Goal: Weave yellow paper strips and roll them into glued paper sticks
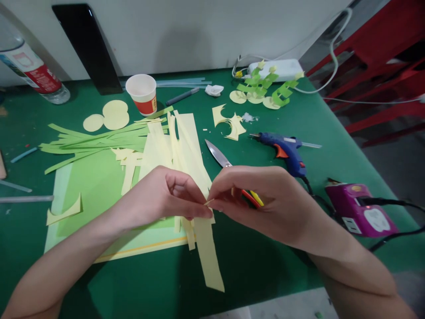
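Note:
My left hand and my right hand meet over the middle of the green table. Both pinch the same small piece of pale yellow paper between thumb and fingertips. Beneath them lie several long yellow paper strips, one reaching toward the table's front edge. Scissors with yellow and red handles lie partly under my right hand, blade pointing up and left.
Green paper strips and yellow paper circles lie at the left on green sheets. A paper cup, blue glue gun, purple device, finished green paper flowers, a power strip and a bottle stand around.

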`<state>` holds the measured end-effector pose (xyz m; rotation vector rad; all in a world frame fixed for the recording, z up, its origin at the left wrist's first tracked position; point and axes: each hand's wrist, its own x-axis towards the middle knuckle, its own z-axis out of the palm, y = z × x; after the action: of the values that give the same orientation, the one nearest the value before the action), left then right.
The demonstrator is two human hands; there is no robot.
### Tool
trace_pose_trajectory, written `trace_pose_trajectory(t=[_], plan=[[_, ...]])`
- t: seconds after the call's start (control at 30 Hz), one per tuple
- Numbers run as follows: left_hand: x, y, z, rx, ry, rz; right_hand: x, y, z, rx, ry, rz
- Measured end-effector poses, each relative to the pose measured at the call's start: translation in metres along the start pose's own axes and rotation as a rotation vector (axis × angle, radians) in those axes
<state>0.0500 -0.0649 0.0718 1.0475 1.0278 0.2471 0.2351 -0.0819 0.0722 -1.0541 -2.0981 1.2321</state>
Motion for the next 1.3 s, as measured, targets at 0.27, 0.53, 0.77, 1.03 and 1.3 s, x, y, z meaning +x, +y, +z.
trace_pose_trajectory(t=[0.27,0.53,0.77,1.03,1.3], plan=[[0.0,-0.006,-0.004,0.075,-0.101,0.103,0.004,0.003,-0.004,0.034,0.046,-0.004],[0.001,-0.007,-0.004,-0.097,-0.061,0.045,0.005,0.005,-0.005,0.07,0.009,-0.049],[0.002,-0.009,-0.003,-0.116,-0.085,0.074,0.002,0.004,-0.003,0.042,0.019,-0.044],[0.006,-0.014,-0.006,-0.245,-0.229,0.074,0.004,0.008,-0.006,0.091,0.05,-0.134],[0.003,-0.013,-0.005,-0.192,-0.157,0.052,0.005,0.008,-0.006,0.066,0.011,-0.116]])
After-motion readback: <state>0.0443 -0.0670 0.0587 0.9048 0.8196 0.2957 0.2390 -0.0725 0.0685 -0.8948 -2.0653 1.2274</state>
